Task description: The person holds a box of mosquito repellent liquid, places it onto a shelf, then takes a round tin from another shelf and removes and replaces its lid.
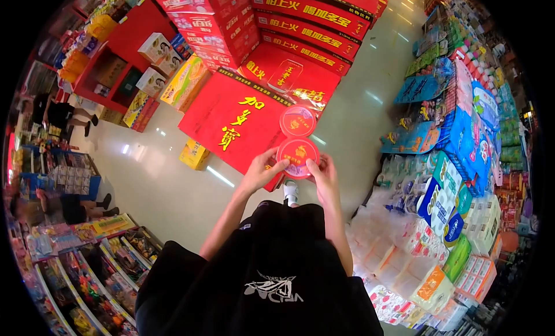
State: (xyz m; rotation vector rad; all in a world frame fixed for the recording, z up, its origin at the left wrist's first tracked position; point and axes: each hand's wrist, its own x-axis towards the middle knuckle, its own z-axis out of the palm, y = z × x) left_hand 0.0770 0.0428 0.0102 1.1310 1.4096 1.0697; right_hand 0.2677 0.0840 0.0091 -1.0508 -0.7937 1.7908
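Between my two hands is a round red lid-like container [298, 157] with a gold emblem and a purple patch. My left hand [267, 169] grips its left edge, the thumb on top. On the right edge, my right hand [322, 173] holds it the same way, thumb on top. A second round red container [298, 121] lies just beyond it, at the near right corner of the red box display [199, 122]; whether the two touch is hard to tell. The undersides of both containers are hidden.
Stacked red drink cartons [312, 18] rise ahead. Packaged tissues [404, 255] and blue packs [471, 134] fill the right side. Slanted bins of small goods [98, 278] stand at lower left. Two people [60, 113] are at the far left. Shiny floor [347, 128] runs between displays.
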